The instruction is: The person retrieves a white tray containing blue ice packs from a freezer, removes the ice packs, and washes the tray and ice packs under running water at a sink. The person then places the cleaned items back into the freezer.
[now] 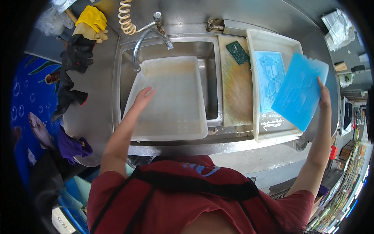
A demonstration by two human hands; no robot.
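Observation:
My right hand (324, 93) grips the right edge of a blue plastic ice pack (301, 90), tilted over the right part of a white plastic tray (255, 117). A second blue ice pack (270, 79) lies flat in that tray, beside a little shiny liquid. My left hand (144, 98) is held under the curved metal faucet (137, 49), in a thin stream of water, and holds nothing. Below it a large whitish plastic tray (168, 117) rests across the sink (211, 87), its near edge by the front rim.
A green scouring pad (238, 52) lies on a stained cutting board (236, 96) between sink and tray. Black gloves (80, 52), yellow gloves (92, 19) and a purple cloth (73, 143) hang or lie at left. A coiled hose (125, 17) hangs behind the faucet.

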